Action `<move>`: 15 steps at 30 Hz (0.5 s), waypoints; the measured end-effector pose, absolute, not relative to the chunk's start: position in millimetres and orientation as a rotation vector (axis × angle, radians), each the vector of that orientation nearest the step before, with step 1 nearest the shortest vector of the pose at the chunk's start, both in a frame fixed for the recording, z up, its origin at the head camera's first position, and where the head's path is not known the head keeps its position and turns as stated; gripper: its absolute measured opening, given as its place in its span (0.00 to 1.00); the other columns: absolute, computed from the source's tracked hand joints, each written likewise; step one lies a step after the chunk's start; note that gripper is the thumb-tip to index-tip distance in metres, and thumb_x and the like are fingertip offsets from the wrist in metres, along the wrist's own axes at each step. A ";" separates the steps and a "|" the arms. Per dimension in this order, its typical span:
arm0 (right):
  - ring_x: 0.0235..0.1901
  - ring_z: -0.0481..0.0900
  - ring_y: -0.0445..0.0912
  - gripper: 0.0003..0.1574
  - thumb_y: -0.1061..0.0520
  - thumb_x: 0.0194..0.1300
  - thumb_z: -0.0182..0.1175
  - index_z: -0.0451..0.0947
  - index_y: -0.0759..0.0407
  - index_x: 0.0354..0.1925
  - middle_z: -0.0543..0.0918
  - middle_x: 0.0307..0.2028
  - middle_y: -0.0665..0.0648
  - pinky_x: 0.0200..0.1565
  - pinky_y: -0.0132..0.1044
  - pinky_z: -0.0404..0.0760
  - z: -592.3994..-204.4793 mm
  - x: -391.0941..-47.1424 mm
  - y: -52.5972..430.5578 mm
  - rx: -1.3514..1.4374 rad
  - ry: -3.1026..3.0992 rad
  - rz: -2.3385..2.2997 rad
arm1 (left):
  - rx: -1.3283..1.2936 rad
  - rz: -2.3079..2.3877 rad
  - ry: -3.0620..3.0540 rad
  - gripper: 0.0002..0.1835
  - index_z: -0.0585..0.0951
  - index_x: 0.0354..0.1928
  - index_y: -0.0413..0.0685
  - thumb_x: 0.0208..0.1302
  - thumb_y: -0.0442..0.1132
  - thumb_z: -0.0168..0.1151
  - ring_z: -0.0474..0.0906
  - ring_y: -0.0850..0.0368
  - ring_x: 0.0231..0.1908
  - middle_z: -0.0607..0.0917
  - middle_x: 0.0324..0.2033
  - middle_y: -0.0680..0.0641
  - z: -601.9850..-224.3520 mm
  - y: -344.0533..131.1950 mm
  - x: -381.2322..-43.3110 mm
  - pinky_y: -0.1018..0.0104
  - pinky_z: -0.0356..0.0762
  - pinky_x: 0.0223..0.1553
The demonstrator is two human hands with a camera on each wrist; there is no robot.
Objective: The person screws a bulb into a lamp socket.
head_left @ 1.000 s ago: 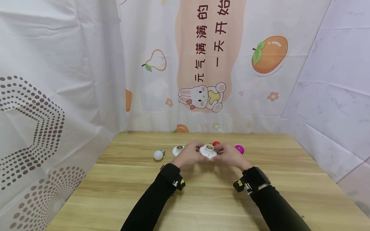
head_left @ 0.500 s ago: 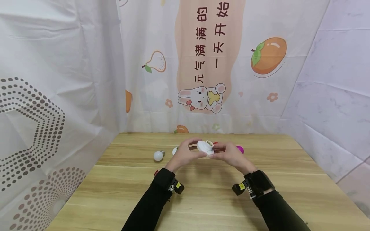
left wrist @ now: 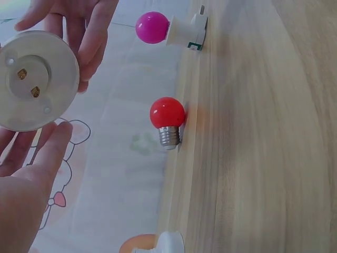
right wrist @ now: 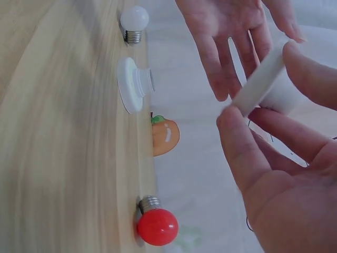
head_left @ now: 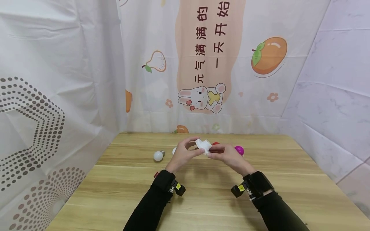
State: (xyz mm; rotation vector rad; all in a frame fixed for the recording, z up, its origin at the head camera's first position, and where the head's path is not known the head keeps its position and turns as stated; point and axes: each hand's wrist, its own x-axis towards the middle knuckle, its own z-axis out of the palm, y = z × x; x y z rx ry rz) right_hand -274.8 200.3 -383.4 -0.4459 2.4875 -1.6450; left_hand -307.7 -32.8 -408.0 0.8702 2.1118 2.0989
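Note:
A white round lamp holder [head_left: 203,145] is raised above the table between my hands. My right hand [head_left: 232,157] grips its rim with thumb and fingers. Opposite, my left hand [head_left: 180,155] has its fingers spread and fairly straight close around the rim; whether they touch it is unclear. The left wrist view shows the holder's flat underside [left wrist: 34,81] with two brass contacts. Seen from the right wrist, the holder is edge-on, its socket facing away. A loose red bulb [left wrist: 167,112] lies beyond the hands, partly hidden in the head view.
A second white lamp holder [right wrist: 130,84] stands behind my left hand. Left of it is a white bulb [head_left: 158,156] with a metal screw base. To the right, a magenta bulb [left wrist: 152,27] sits in a white socket [left wrist: 181,31]. A printed curtain hangs behind the wooden table [head_left: 185,205].
The lamp holder has been lifted slightly and turned: its brass-lined opening faced up, then tilted away to the right, and now cannot be seen from above. Both hands rose a little with it.

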 end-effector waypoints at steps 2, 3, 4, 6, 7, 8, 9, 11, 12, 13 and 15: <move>0.54 0.81 0.53 0.35 0.45 0.66 0.70 0.78 0.65 0.62 0.83 0.55 0.61 0.60 0.52 0.78 -381.9 -274.7 200.5 -0.463 2.453 -1.660 | 0.875 2.093 2.118 0.29 0.75 0.68 0.47 0.65 0.37 0.71 0.73 0.45 0.63 0.74 0.65 0.47 -408.0 -34.5 -307.8 0.61 0.77 0.60; 0.54 0.82 0.54 0.35 0.46 0.66 0.70 0.77 0.65 0.63 0.82 0.55 0.61 0.60 0.53 0.78 -381.0 -274.8 200.6 -0.465 2.430 -1.676 | 0.872 2.088 2.123 0.30 0.75 0.68 0.47 0.65 0.37 0.71 0.73 0.45 0.63 0.75 0.65 0.47 -407.8 -35.3 -307.8 0.61 0.78 0.59; 0.53 0.82 0.54 0.35 0.46 0.67 0.69 0.77 0.65 0.64 0.82 0.56 0.62 0.60 0.54 0.78 -380.2 -275.1 200.7 -0.463 2.401 -1.705 | 0.868 2.079 2.136 0.30 0.76 0.67 0.47 0.64 0.37 0.72 0.73 0.45 0.62 0.76 0.64 0.47 -407.5 -36.1 -307.7 0.60 0.79 0.58; 0.53 0.83 0.55 0.36 0.48 0.68 0.68 0.74 0.66 0.66 0.81 0.57 0.63 0.60 0.54 0.78 -378.3 -275.2 200.8 -0.479 2.344 -1.763 | 0.862 2.053 2.157 0.30 0.76 0.67 0.47 0.63 0.38 0.73 0.74 0.46 0.61 0.77 0.62 0.46 -406.4 -37.4 -306.8 0.60 0.81 0.55; 0.53 0.83 0.56 0.36 0.49 0.69 0.68 0.73 0.67 0.66 0.81 0.57 0.64 0.60 0.54 0.78 -377.6 -275.5 200.7 -0.491 2.317 -1.791 | 0.860 2.039 2.168 0.30 0.77 0.67 0.48 0.63 0.38 0.73 0.74 0.47 0.61 0.78 0.61 0.45 -405.9 -37.9 -306.4 0.60 0.81 0.54; 0.52 0.84 0.56 0.36 0.50 0.69 0.68 0.72 0.67 0.67 0.81 0.57 0.64 0.59 0.52 0.79 -376.6 -275.2 200.3 -0.491 2.296 -1.817 | 0.859 2.023 2.180 0.30 0.77 0.66 0.49 0.62 0.39 0.74 0.75 0.47 0.60 0.79 0.61 0.46 -405.3 -38.1 -306.1 0.60 0.82 0.52; 0.52 0.84 0.56 0.36 0.51 0.69 0.68 0.72 0.67 0.67 0.82 0.56 0.65 0.59 0.51 0.79 -375.9 -275.1 199.9 -0.500 2.289 -1.830 | 0.863 2.009 2.190 0.30 0.78 0.66 0.49 0.62 0.39 0.74 0.75 0.48 0.60 0.80 0.60 0.46 -404.9 -38.3 -305.9 0.60 0.82 0.51; 0.51 0.84 0.56 0.35 0.52 0.68 0.68 0.72 0.68 0.66 0.82 0.55 0.65 0.57 0.49 0.81 -375.1 -274.4 198.7 -0.517 2.279 -1.851 | 0.870 1.988 2.200 0.30 0.78 0.66 0.50 0.62 0.40 0.74 0.75 0.49 0.60 0.80 0.59 0.46 -403.9 -38.8 -305.1 0.60 0.81 0.49; 0.51 0.84 0.57 0.35 0.53 0.68 0.69 0.72 0.69 0.66 0.82 0.54 0.66 0.57 0.49 0.81 -374.9 -273.8 197.8 -0.522 2.264 -1.868 | 0.873 1.981 2.203 0.30 0.78 0.66 0.51 0.62 0.41 0.73 0.75 0.50 0.60 0.80 0.59 0.46 -403.8 -39.1 -305.0 0.60 0.81 0.50; 0.51 0.84 0.58 0.35 0.53 0.68 0.69 0.72 0.69 0.66 0.82 0.54 0.66 0.57 0.49 0.81 -375.0 -273.1 196.9 -0.524 2.256 -1.879 | 0.879 1.973 2.207 0.30 0.77 0.67 0.52 0.63 0.41 0.73 0.75 0.51 0.60 0.80 0.59 0.47 -403.5 -39.4 -304.7 0.59 0.81 0.50; 0.51 0.84 0.59 0.34 0.54 0.67 0.69 0.73 0.68 0.65 0.82 0.54 0.66 0.57 0.50 0.81 -375.9 -271.8 194.9 -0.526 2.242 -1.900 | 0.894 1.963 2.210 0.30 0.77 0.67 0.53 0.64 0.41 0.72 0.74 0.52 0.60 0.79 0.60 0.48 -403.3 -40.3 -303.9 0.59 0.80 0.51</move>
